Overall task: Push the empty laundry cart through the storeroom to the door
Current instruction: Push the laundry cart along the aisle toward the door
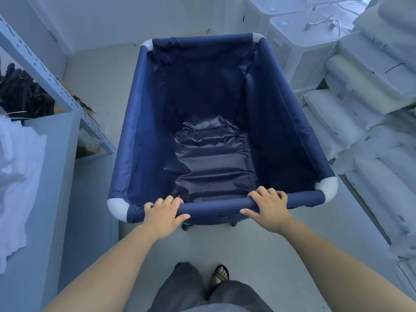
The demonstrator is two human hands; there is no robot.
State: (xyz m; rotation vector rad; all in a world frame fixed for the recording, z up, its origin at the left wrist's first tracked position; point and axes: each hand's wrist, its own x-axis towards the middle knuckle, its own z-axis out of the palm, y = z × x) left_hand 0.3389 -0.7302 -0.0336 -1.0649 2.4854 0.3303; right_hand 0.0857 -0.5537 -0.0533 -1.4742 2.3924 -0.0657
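A dark blue fabric laundry cart (144, 122) with white corner pieces fills the middle of the view, and nothing lies inside it. My left hand (163, 212) grips the cart's near rim bar toward its left end. My right hand (269, 208) grips the same bar toward its right end. Both arms reach straight forward. Small black wheels show under the near edge. No door is in view.
A grey metal shelf rack (45, 70) and a box with white cloth (15, 167) stand close on the left. Stacked white wrapped pillows (369, 122) and white appliances (299, 39) line the right. A white wall (117, 21) rises beyond the cart, with grey floor (96, 75) ahead left.
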